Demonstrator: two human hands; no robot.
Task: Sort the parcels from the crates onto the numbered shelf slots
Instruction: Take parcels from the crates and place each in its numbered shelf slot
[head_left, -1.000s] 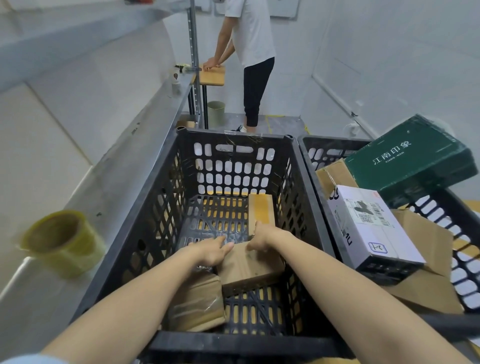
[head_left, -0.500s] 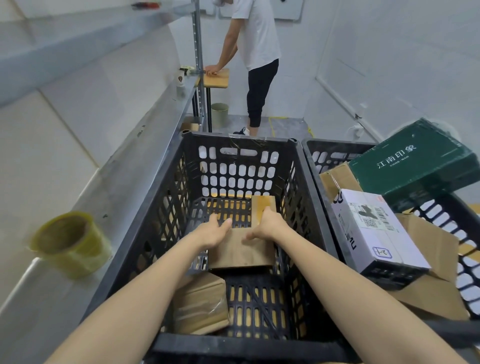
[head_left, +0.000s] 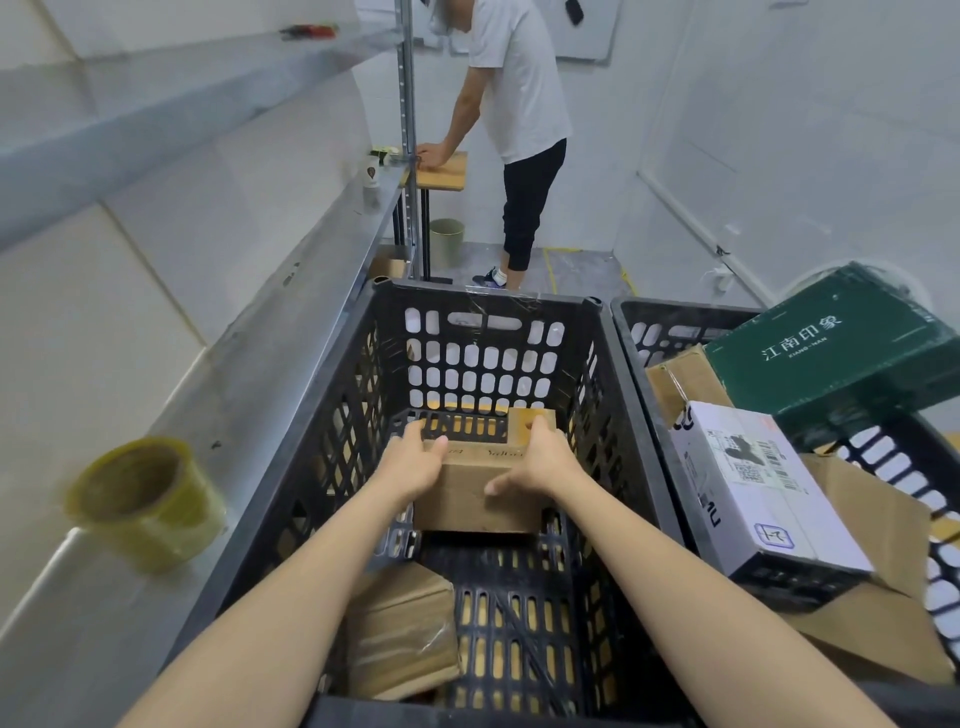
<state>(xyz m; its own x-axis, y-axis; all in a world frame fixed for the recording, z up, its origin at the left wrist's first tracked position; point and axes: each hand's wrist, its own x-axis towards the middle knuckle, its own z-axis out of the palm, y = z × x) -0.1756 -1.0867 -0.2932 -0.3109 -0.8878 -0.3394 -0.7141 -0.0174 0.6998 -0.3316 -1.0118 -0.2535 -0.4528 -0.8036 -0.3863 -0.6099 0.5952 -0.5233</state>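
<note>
Nearest of all, a taped parcel (head_left: 400, 634) is lying in the near corner of the black crate (head_left: 332, 415), waiting its turn. Just past it, two bare arms are reaching down into the crate. The left grip (head_left: 415, 462) is curling its fingers round the left side of a brown box (head_left: 478, 499). The right grip (head_left: 540, 460) is curling round the right side, with its thumb pressing on the front. So both grips are grasping this one box, one on each side. I think that is helping it stay level and not slip. The box is in the middle of the crate and seems to be hanging a bit above the crate floor. This looks like the picking-up step, with the shelf spot not yet found.

Behind it, a small box (head_left: 527, 418) is sitting by the crate's far wall.

On the right, a second crate (head_left: 670, 325) is holding a white parcel (head_left: 753, 483) and a green box (head_left: 831, 358), piled high and leaning over the rim. On the left, a metal shelf (head_left: 249, 374) is running right beside the black crate, so parcels are not needing to go far. A tape roll (head_left: 145, 499) is sitting on it. I cannot see any slot numbers.

Far away, another person (head_left: 519, 104) is leaning on a little wooden stand (head_left: 444, 171).
</note>
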